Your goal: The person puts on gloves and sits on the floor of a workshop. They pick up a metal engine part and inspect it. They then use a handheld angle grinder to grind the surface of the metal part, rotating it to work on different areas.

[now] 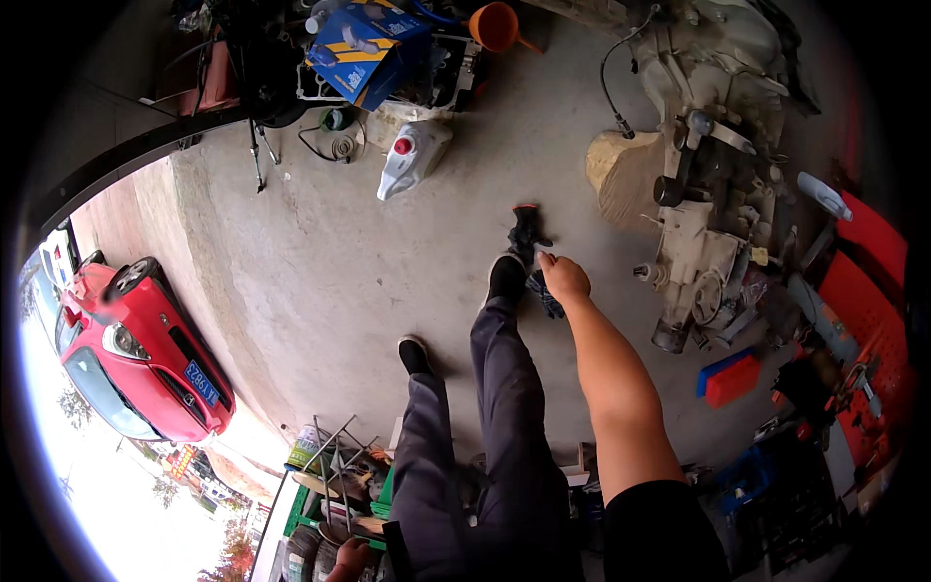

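Observation:
My right hand reaches out over the concrete floor with its fingers closed. A dark glove sticks out from under the fingers and appears gripped by them, though the contact is partly hidden. Against my fingertips, beside my right shoe, is a second black glove with an orange cuff edge. At the lower edge, only part of my left hand shows, low beside my left leg and in front of cluttered items. How its fingers are placed cannot be made out.
Greasy gearbox parts and a wood block lie right. Ahead are a grey jug, a blue box and an orange funnel. A metal-legged stool stands lower left. Outside is a red car.

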Action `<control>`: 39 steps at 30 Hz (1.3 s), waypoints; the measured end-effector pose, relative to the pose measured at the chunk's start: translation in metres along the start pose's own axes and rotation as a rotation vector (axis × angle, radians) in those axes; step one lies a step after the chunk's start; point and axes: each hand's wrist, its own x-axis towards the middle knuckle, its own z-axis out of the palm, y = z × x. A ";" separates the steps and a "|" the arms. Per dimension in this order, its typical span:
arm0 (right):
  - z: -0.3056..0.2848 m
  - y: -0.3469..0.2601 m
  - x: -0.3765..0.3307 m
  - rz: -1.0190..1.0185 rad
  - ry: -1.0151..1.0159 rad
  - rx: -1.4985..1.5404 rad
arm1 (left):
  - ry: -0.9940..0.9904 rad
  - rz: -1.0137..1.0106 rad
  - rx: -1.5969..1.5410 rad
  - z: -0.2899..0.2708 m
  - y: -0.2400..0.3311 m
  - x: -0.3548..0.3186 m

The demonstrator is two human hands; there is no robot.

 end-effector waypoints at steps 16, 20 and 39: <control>-0.018 0.033 -0.087 -0.455 0.143 0.134 | 0.115 0.475 0.060 0.090 0.203 -0.074; -0.117 -0.013 -0.273 -0.893 0.235 0.153 | 0.066 0.948 -0.016 0.118 0.324 -0.214; -0.160 -0.091 -0.645 -1.034 0.120 0.694 | 0.247 1.897 -0.273 0.037 0.185 -0.387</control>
